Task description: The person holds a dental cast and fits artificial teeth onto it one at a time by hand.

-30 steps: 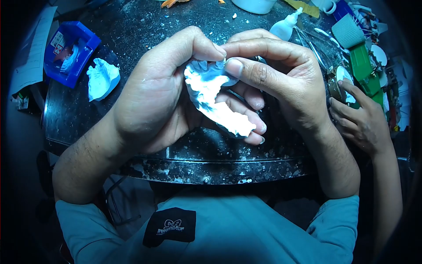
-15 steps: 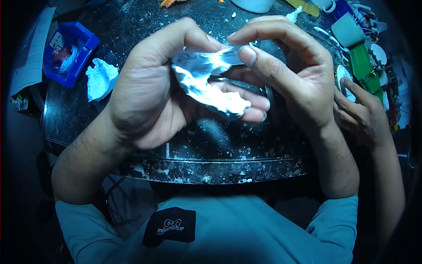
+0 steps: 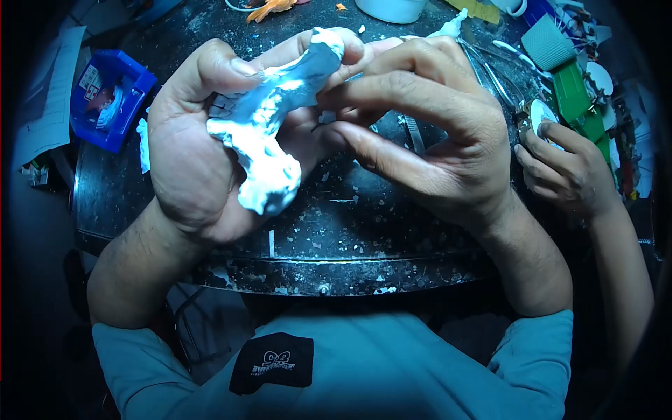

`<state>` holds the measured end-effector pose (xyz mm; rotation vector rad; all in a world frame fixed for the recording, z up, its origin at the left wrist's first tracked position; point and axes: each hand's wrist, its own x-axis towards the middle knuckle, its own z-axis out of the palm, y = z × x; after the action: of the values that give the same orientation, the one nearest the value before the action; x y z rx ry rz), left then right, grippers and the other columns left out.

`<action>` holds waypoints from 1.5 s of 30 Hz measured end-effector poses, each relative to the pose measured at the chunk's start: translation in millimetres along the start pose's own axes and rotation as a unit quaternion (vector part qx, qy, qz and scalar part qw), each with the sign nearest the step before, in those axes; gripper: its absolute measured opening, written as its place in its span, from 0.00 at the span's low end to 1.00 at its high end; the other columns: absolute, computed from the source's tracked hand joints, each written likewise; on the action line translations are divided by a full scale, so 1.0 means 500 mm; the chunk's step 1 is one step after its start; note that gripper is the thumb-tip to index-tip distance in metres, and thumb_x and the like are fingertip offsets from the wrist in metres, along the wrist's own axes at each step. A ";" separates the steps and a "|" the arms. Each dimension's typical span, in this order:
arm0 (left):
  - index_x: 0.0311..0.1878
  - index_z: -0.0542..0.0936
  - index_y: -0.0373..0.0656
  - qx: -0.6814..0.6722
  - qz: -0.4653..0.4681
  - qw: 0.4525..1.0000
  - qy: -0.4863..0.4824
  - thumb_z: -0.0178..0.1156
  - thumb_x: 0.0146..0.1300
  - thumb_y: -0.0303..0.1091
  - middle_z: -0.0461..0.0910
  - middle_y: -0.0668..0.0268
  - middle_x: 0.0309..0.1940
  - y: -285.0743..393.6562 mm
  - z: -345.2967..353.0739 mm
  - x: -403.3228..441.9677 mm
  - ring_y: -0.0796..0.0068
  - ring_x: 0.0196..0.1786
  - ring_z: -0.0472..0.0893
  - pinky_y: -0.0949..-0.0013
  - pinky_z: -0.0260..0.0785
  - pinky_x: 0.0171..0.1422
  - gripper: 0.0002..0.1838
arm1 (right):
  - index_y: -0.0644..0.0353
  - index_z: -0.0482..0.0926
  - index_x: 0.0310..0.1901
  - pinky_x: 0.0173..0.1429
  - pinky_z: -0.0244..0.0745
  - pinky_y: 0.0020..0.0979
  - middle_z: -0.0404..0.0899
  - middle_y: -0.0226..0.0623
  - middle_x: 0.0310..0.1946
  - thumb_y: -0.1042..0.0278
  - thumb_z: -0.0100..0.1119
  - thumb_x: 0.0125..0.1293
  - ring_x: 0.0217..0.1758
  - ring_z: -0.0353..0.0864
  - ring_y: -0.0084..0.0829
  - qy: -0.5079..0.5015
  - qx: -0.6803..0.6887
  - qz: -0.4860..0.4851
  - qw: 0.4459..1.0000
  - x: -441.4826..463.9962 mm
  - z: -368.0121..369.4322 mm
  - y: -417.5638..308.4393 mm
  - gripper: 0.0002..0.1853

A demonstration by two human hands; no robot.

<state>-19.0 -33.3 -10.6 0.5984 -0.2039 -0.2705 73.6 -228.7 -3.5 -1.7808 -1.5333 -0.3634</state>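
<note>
A white plaster cast (image 3: 262,126), curved and rough-edged, lies across the palm of my left hand (image 3: 192,154), whose thumb and fingers hold it above the table. My right hand (image 3: 427,119) is close beside the cast on its right side, fingers bent and fingertips pressed near the cast and my left fingers. Whatever lies between those right fingertips is too small or hidden to name. Part of another white plaster piece (image 3: 145,145) shows behind my left hand.
A blue bin (image 3: 112,101) with a plaster piece stands at the left. Tweezers (image 3: 500,84), a white bowl (image 3: 392,8), green trays (image 3: 574,98) and a squeeze bottle (image 3: 449,26) lie beyond. Another person's hand (image 3: 570,168) holds a round white item (image 3: 544,115) at the right.
My left hand has moved left and turned the plaster cast, which now tilts up to the right. My right hand has shifted left and its fingers have curled in.
</note>
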 end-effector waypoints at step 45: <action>0.66 0.60 0.21 0.051 -0.068 0.991 0.106 0.32 0.68 0.42 0.76 0.35 0.51 -0.029 0.027 -0.004 0.39 0.48 0.83 0.41 0.76 0.60 0.33 | 0.67 0.79 0.49 0.58 0.81 0.30 0.84 0.41 0.45 0.83 0.68 0.60 0.51 0.85 0.29 0.061 0.338 0.108 0.933 -0.006 0.026 0.005 0.15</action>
<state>-26.9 -51.1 -8.3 0.7385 0.0298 -0.3280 72.2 -222.0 -15.2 -1.3221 -1.1628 0.1560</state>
